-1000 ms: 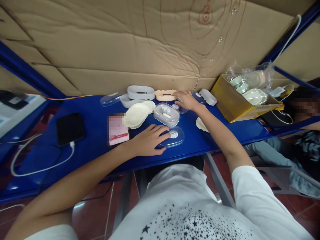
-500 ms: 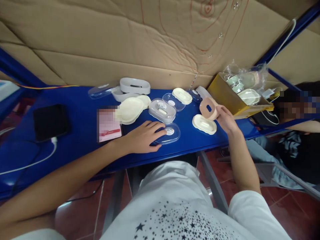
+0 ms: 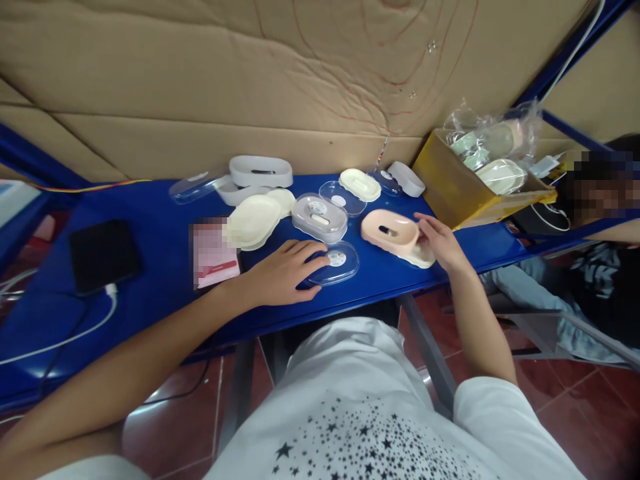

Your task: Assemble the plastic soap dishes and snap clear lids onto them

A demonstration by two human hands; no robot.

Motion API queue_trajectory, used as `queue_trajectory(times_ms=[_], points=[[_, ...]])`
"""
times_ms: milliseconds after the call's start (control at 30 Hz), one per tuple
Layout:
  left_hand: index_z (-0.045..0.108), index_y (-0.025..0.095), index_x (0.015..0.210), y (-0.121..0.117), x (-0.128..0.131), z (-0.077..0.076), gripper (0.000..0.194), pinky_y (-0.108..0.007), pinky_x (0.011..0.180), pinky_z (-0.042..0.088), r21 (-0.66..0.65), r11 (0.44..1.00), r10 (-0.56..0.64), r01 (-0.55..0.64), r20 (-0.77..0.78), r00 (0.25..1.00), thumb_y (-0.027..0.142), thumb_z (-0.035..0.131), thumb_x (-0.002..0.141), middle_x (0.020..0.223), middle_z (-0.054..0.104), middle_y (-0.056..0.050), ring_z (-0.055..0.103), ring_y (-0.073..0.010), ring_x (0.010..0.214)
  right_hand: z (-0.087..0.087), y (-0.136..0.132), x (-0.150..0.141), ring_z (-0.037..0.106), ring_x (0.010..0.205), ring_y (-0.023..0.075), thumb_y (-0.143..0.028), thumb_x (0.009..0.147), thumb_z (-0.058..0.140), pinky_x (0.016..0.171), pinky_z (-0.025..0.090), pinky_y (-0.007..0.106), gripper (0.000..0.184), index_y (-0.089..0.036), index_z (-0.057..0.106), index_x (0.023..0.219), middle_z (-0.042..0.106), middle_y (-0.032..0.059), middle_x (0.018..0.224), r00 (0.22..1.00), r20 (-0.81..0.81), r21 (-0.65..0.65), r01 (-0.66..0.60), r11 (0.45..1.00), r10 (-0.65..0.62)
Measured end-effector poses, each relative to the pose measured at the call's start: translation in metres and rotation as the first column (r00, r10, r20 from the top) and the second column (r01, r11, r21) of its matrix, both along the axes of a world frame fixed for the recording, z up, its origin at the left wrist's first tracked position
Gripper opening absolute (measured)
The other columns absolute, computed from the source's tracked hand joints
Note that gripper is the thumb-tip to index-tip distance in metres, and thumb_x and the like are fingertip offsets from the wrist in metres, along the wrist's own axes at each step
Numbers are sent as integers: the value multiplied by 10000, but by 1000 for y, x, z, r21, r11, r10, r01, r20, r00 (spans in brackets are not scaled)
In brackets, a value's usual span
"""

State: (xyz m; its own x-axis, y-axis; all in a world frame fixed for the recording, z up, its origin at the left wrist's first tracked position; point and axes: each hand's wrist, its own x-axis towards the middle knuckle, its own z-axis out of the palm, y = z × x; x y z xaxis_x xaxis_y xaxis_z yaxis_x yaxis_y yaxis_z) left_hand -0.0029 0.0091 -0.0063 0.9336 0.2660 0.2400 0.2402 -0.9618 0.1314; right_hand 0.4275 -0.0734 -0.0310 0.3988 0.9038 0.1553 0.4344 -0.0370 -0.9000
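My right hand (image 3: 441, 244) grips the right end of a pink soap dish (image 3: 370, 235), an oval tray with a slot in its floor. Beneath it, mostly covered, a cream oval insert (image 3: 424, 257) shows at the right; whether the two touch, I cannot tell. My left hand (image 3: 285, 273) lies with fingers spread, its fingertips at the left part of a clear oval lid (image 3: 345, 265) bearing a round sticker. Just behind that lid is a grey soap dish (image 3: 326, 230) under a clear cover.
Cream inserts (image 3: 253, 223), grey dishes (image 3: 263, 175) and a clear lid (image 3: 193, 189) lie at the back left. A yellowish box (image 3: 445, 173) of bagged parts stands right. A black device (image 3: 103, 257) with a white cable lies left. Another person (image 3: 595, 287) sits at far right.
My right hand has brought the pink soap dish left and down over the cream insert, turning its hollow upward. My left hand has stayed at the clear lid.
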Motion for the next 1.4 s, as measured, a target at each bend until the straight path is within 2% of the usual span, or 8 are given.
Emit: queue_trajectory(times_ms=[167, 300, 400, 533, 667, 867, 1167, 1400], points=[[669, 184, 1380, 0, 0, -1, 403, -544, 1175, 509, 9, 1000, -2, 2, -10, 1000, 311, 687, 998, 1524, 624, -177, 617, -369, 1373, 16, -14, -23, 719, 1321, 332, -678, 1125, 417, 1146, 579, 550, 618, -247, 711, 1455, 748, 165, 1438, 859, 510, 147, -28, 989, -51], [665, 186, 1390, 0, 0, -1, 405, -540, 1181, 508, 1, 1000, -1, 1, -7, 1000, 301, 680, 1003, 1532, 622, -176, 611, -368, 1389, 19, -35, -65, 530, 1571, 395, -673, 1099, 529, 1273, 455, 629, 661, -273, 581, 1622, 571, 157, 1692, 641, 736, -48, -270, 962, 217], [667, 168, 1388, 0, 0, 0, 412, -548, 1184, 509, 13, 1000, 7, -6, -18, 1000, 305, 682, 1000, 1537, 619, -188, 614, -376, 1387, 10, -40, -101, 416, 1636, 483, -693, 1026, 671, 1264, 434, 718, 723, -291, 587, 1622, 498, 139, 1753, 521, 800, -147, -310, 939, 297], [669, 165, 1392, 0, 0, 0, 412, -549, 1184, 508, 28, 1000, 8, -8, -32, 999, 318, 678, 1009, 1538, 620, -190, 615, -377, 1391, 10, -41, -106, 408, 1647, 470, -546, 1040, 722, 1267, 453, 697, 496, -285, 727, 1462, 633, 123, 1625, 550, 809, -33, -309, 950, 207], [666, 153, 1409, 0, 0, 0, 422, -552, 1170, 512, 38, 999, -2, 3, -28, 1000, 315, 669, 1019, 1548, 613, -196, 616, -385, 1392, 24, -55, -55, 406, 1660, 428, -486, 1033, 753, 1334, 354, 707, 405, -330, 767, 1407, 595, 74, 1681, 617, 766, 61, -350, 935, 181], [666, 159, 1415, 2, 0, -2, 424, -549, 1151, 522, 23, 1000, -9, 9, -13, 1000, 318, 670, 1021, 1546, 618, -189, 635, -385, 1368, 22, -73, 7, 668, 1435, 328, -402, 1063, 728, 1264, 494, 631, 203, -316, 823, 1220, 800, 69, 1387, 740, 655, 118, -303, 946, 155], [664, 155, 1403, 3, 1, -2, 416, -540, 1134, 538, 34, 999, -19, 19, -1, 1000, 315, 688, 1020, 1529, 625, -196, 639, -382, 1367, 12, -79, 14, 745, 1299, 339, -404, 1054, 741, 1174, 574, 605, 205, -253, 777, 1188, 825, 117, 1224, 757, 649, 282, -148, 948, -75], [650, 163, 1425, 5, -1, -5, 437, -539, 1134, 542, 20, 1000, -12, 12, -14, 1000, 327, 685, 1022, 1550, 613, -192, 635, -384, 1379, -2, -88, 12, 727, 1310, 346, -413, 1045, 745, 1171, 578, 605, 244, -268, 755, 1240, 798, 119, 1266, 720, 694, 176, -195, 965, 19]])
